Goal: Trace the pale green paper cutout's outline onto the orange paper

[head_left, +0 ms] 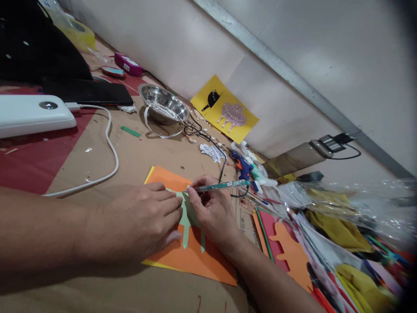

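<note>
My left hand (pixel 143 219) lies flat, fingers stretched out, over the left part of a pale green paper cutout (pixel 186 217) and the orange sheet (pixel 216 265) beneath it. A teal pen (pixel 224 185) is pinched in my right hand (pixel 216 213), its tip at the top of the cutout. Two narrow pointed strips of the cutout show below my hands; part of its shape is hidden under them. Edges of a yellow sheet (pixel 163 264) stick out from under the orange one.
A metal bowl (pixel 163 102), a yellow decorated card (pixel 224 108) and a blue glue gun (pixel 241 164) lie beyond my hands. At left are a white power bank (pixel 35 115) and cable (pixel 114 161). Coloured papers, an orange cutout (pixel 289 252) and plastic bags (pixel 345 208) crowd the right.
</note>
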`<act>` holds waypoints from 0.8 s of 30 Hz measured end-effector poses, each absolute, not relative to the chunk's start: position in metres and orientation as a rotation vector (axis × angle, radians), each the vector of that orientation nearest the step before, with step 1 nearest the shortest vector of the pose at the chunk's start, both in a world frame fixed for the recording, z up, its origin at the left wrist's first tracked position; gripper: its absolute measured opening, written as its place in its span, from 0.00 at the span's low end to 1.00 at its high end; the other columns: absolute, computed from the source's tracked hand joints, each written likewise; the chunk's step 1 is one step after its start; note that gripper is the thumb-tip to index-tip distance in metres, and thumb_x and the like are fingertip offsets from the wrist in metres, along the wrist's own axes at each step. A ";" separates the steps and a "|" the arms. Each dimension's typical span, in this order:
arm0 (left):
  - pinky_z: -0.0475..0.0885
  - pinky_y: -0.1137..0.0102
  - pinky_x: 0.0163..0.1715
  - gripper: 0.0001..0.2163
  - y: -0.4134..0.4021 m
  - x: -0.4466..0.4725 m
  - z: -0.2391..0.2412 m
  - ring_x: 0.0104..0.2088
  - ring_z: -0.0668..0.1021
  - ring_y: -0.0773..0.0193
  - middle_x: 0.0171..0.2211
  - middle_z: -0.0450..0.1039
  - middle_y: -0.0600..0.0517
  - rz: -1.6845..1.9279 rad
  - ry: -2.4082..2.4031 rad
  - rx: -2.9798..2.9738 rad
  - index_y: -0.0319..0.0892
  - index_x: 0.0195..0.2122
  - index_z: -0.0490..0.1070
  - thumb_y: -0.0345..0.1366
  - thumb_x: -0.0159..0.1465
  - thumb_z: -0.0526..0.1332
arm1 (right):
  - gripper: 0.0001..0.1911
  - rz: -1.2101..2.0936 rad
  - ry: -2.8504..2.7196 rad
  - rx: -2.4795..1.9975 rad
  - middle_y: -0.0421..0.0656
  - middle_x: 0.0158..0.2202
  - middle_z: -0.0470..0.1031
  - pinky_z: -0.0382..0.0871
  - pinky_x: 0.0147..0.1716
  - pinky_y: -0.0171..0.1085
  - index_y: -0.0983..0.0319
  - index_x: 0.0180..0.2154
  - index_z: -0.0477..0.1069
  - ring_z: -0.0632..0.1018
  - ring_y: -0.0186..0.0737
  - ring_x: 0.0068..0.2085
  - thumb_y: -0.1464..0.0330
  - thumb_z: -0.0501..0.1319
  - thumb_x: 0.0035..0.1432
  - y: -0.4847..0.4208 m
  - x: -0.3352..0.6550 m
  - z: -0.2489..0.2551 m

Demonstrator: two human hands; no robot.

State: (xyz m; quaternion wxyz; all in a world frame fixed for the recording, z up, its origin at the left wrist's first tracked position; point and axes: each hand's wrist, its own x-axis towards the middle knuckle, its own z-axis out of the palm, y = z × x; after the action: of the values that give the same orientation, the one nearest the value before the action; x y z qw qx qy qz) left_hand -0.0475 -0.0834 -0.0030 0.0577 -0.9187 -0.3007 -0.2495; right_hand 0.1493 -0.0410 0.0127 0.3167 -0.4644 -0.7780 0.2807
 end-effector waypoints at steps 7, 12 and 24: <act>0.73 0.61 0.41 0.08 -0.083 -0.047 -0.003 0.36 0.81 0.56 0.35 0.83 0.49 -0.747 -0.916 -2.794 0.40 0.39 0.79 0.40 0.71 0.67 | 0.06 0.770 -2.031 -1.217 0.35 0.21 0.71 0.66 0.21 0.32 0.57 0.33 0.66 0.72 0.34 0.20 0.63 0.59 0.62 -0.042 0.149 0.011; 0.73 0.60 0.40 0.08 -0.082 -0.049 -0.002 0.36 0.81 0.56 0.35 0.82 0.49 -0.729 -0.899 -2.804 0.41 0.39 0.79 0.39 0.72 0.65 | 0.06 0.792 -2.018 -1.227 0.35 0.21 0.71 0.65 0.20 0.31 0.57 0.32 0.66 0.72 0.34 0.20 0.64 0.59 0.62 -0.042 0.147 0.012; 0.72 0.60 0.40 0.08 -0.083 -0.050 0.000 0.36 0.81 0.55 0.35 0.83 0.49 -0.709 -0.873 -2.809 0.40 0.40 0.79 0.39 0.73 0.64 | 0.05 0.698 -2.051 -1.202 0.36 0.22 0.73 0.64 0.22 0.32 0.57 0.33 0.67 0.72 0.34 0.21 0.64 0.58 0.62 -0.041 0.146 0.011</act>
State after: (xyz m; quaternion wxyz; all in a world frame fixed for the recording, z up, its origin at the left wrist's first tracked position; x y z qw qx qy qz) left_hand -0.0496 -0.0829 0.0002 0.0578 -0.9268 -0.2879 -0.2340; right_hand 0.1456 -0.0410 0.0107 0.3258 -0.4588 -0.7826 0.2663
